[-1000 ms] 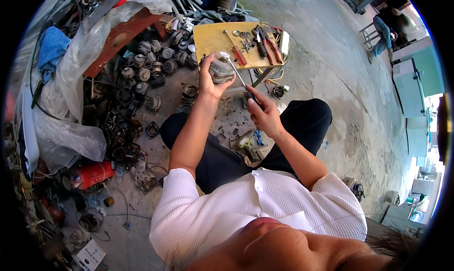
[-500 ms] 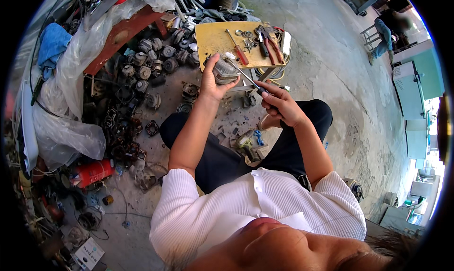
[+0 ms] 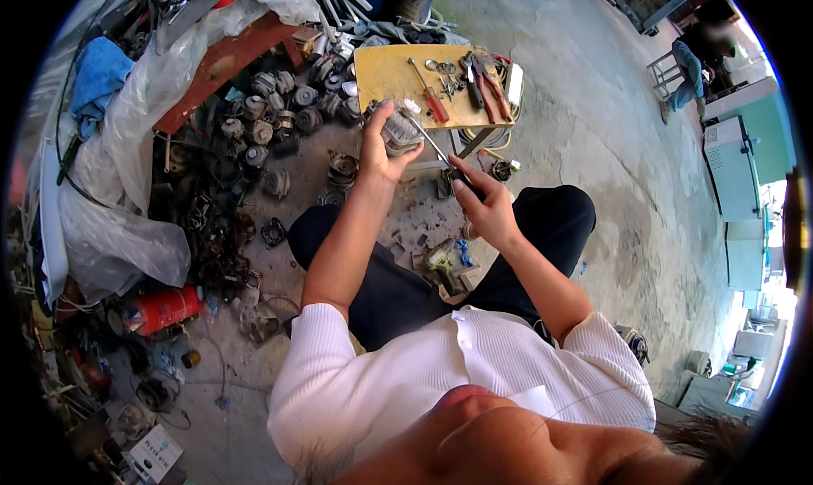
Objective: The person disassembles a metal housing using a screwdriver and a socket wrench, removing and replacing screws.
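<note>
In head view, holds up with the left hand (image 3: pixel 381 153) a grey ribbed metal part (image 3: pixel 396 132), with thumb and fingers half closed around it. Has this part in the air, at the near left corner of a small yellow table (image 3: pixel 381 72). Grips in the right hand (image 3: pixel 487 205) a long screwdriver (image 3: pixel 434 149), with fingers closed around the dark handle and index finger stretched along it. Points the shaft up and to the left, with the tip at the metal part, near a small white piece (image 3: pixel 412 106); cannot tell whether pressing there or only touching.

Has on the table a red-handled screwdriver (image 3: pixel 436 104), some metal rings (image 3: pixel 440 66), a black-handled tool (image 3: pixel 472 87) and pliers (image 3: pixel 494 97) with red handles. Wears a white shirt (image 3: pixel 461 349) and dark trousers (image 3: pixel 381 282), with knees bent and set wide apart. Has between the knees, on the grey floor (image 3: pixel 584 104), a green tool (image 3: pixel 440 260), and near it a blue scrap (image 3: pixel 463 249). Has at left a large heap of round metal parts (image 3: pixel 258 129), then a clear plastic sheet (image 3: pixel 127 231) and a blue cloth (image 3: pixel 100 78); lower, a red cylinder (image 3: pixel 169 309). Shares the place with another person (image 3: pixel 690 72), seated far away at upper right.
</note>
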`<state>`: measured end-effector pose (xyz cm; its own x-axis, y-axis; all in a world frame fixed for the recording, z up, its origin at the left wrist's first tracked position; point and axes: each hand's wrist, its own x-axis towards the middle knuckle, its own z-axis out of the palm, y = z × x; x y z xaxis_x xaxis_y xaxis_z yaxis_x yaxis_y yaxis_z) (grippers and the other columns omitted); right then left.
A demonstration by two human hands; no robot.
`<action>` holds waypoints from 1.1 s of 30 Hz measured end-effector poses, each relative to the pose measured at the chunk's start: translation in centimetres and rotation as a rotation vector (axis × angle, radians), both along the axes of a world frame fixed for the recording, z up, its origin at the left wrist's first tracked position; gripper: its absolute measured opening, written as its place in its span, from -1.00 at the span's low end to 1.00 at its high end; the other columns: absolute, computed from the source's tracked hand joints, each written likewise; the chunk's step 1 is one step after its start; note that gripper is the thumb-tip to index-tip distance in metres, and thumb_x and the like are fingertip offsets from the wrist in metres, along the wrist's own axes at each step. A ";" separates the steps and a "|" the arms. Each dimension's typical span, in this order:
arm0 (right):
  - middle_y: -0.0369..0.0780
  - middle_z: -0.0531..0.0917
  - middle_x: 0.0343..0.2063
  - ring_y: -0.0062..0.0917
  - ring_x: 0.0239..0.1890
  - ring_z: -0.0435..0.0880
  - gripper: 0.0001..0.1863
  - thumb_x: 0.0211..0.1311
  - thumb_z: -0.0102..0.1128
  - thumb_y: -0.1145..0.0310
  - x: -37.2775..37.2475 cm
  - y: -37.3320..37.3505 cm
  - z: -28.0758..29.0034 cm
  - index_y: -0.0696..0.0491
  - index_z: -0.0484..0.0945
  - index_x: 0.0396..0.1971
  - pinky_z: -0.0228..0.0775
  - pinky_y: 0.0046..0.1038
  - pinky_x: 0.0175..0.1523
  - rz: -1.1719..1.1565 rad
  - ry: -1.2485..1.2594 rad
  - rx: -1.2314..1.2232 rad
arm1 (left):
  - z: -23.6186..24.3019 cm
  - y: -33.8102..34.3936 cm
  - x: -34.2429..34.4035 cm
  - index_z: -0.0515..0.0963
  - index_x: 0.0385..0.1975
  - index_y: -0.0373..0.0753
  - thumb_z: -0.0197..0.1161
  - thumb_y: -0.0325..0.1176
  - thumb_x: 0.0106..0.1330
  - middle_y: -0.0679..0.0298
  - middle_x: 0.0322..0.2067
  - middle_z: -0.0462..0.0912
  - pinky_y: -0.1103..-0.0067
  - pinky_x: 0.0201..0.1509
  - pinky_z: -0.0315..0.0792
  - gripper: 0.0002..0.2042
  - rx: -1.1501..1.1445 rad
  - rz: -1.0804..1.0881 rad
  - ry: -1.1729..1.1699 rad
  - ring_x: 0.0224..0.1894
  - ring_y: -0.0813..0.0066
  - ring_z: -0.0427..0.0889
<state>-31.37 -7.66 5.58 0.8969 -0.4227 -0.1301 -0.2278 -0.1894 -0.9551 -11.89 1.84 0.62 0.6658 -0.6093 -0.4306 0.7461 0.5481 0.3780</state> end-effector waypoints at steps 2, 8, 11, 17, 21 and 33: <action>-0.31 0.61 -0.08 -0.75 -0.18 0.45 -0.57 0.39 0.13 0.34 -0.3 0.6 0.0 0.05 0.45 0.23 0.35 -0.64 -0.05 -0.043 0.041 0.068 | 0.2 0.1 -0.5 0.49 -0.02 0.03 0.45 -0.08 0.06 0.32 -0.04 0.57 -0.03 0.18 0.20 -0.53 -0.007 0.004 -0.005 0.04 0.24 0.49; -0.21 0.69 -0.09 -0.76 -0.15 0.51 -0.59 0.36 0.14 0.42 -0.6 1.6 -2.1 0.09 0.48 0.19 0.40 -0.60 -0.02 -0.101 -0.103 -0.154 | -0.1 -0.2 -0.7 0.49 0.00 0.01 0.45 -0.07 0.06 0.29 -0.02 0.57 -0.03 0.21 0.16 -0.51 0.028 0.028 -0.082 0.06 0.24 0.48; -0.16 0.69 -0.05 -0.72 -0.11 0.55 -0.60 0.35 0.13 0.45 -0.4 1.8 -2.4 0.09 0.49 0.18 0.41 -0.57 0.02 -0.113 -0.159 -0.198 | 0.0 -0.4 -0.5 0.50 -0.03 0.02 0.45 -0.09 0.07 0.32 -0.03 0.57 -0.02 0.20 0.17 -0.54 0.047 0.022 -0.114 0.05 0.25 0.49; -0.05 0.66 -0.05 -0.42 -0.07 0.67 -0.58 0.37 0.08 0.39 0.7 0.3 -0.1 0.04 0.44 0.21 0.42 -0.43 0.04 0.059 -0.067 -0.230 | -0.4 0.5 1.0 0.52 -0.07 0.03 0.45 -0.12 0.07 0.39 -0.03 0.57 0.03 0.16 0.22 -0.58 0.083 0.085 -0.067 0.03 0.31 0.49; -0.03 0.67 -0.14 -0.32 -0.14 0.68 -0.57 0.38 0.06 0.35 0.2 0.1 0.7 0.03 0.40 0.22 0.44 -0.37 -0.01 0.116 -0.024 -0.270 | -0.4 2.2 3.2 0.50 -0.06 0.00 0.46 -0.04 0.06 0.35 -0.06 0.57 0.17 0.05 0.32 -0.54 0.067 0.204 -0.061 -0.01 0.31 0.51; 0.11 0.54 -0.13 0.01 -0.09 0.54 -0.48 0.24 0.09 0.39 8.0 -3.4 -4.9 0.07 0.34 0.22 0.38 -0.19 0.04 -0.041 -0.159 -0.593 | 0.9 6.4 5.1 0.48 -0.05 -0.02 0.48 -0.06 0.02 0.27 -0.05 0.57 0.14 0.03 0.34 -0.50 -0.035 0.178 0.071 0.03 0.22 0.49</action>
<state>-23.36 -11.02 0.67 0.8674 -0.4169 0.2716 -0.1097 -0.6926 -0.7130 -6.75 8.20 1.52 0.7329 -0.5006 -0.4608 0.6606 0.6856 0.3059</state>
